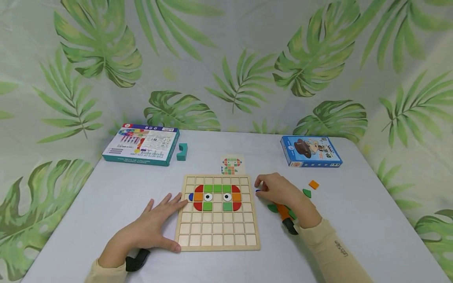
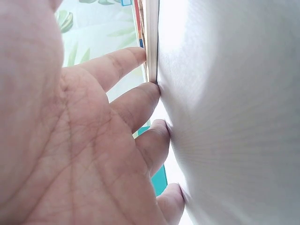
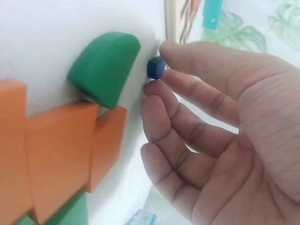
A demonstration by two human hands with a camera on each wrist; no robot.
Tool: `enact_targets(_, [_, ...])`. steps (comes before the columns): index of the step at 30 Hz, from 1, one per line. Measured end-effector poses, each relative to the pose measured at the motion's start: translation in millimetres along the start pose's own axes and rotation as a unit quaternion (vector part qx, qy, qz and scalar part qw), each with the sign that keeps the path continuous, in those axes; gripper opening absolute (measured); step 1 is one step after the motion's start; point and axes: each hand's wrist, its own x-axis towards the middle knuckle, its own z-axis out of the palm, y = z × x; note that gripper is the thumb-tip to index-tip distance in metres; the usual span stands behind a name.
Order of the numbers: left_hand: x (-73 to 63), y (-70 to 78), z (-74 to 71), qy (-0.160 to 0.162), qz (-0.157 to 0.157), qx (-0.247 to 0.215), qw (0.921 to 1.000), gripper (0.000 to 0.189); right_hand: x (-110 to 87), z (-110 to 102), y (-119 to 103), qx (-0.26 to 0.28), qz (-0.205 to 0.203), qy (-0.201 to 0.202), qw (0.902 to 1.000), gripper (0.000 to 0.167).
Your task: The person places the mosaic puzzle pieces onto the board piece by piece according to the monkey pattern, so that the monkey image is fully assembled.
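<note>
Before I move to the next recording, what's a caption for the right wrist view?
Right hand pinching a small blue puzzle piece, near a curved-edged green piece and orange pieces.

left sleeve (image 1: 106,272): long, cream, plain where it shows | right sleeve (image 1: 326,251): same cream, small dark lettering (image 1: 341,249) running along the forearm, hard for me to read from here | left wrist: black rounded unit (image 1: 138,260) | right wrist: another black unit (image 1: 290,226), partly hidden
</note>
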Motion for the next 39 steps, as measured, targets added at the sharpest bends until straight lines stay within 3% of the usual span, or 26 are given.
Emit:
enact_targets(9, [-1.1,1.7,-0.3,0.002,0.004,0.005,1.0,0.125,-5.3,-4,2,0.005,-0.025,-0.017,0.9995,0.02])
enact_targets(24, [0.9,0.0,0.1,-0.001,-0.007,0.002,1.0,0.124,-3.3,-3,2,0.004,-0.026,0.0,0.9997,0.022])
enact_targets(39, [0.9,-1.4,0.4,-0.001,-0.004,0.001,1.0,0.124,-4.8,9,-22,-0.005,-0.063,0.006,0.998,0.022])
